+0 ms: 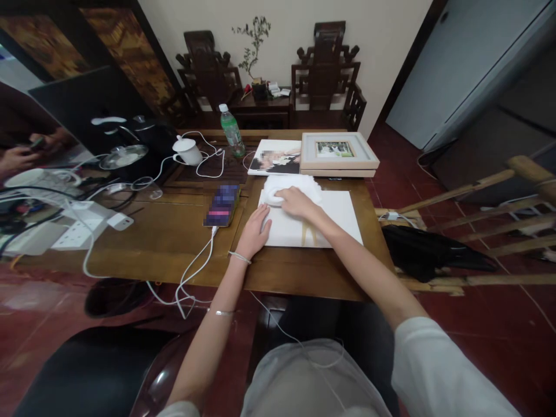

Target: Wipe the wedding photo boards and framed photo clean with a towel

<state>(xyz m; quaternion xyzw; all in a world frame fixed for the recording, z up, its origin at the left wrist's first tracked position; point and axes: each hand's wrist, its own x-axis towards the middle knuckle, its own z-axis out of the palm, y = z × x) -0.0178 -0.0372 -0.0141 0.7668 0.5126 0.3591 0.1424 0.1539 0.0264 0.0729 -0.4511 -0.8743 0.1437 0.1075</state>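
A white panel [334, 217] lies flat on the wooden table [165, 243] in front of me. My left hand [255, 230] rests flat on its left edge, fingers stretched out. My right hand [296, 202] presses down on a crumpled white cloth [299, 184] at the panel's far edge, fingers curled over it. A phone [223, 204] with a white cable lies just left of the panel.
Behind the panel sit a printed photo [274, 157] and a stack of framed pictures [337, 152]. A green water bottle [230, 130], white mug [186, 151], power strip [82, 230] and cables fill the left. Another person's hands [26, 152] hold a phone far left. Bamboo chair [478, 231] stands right.
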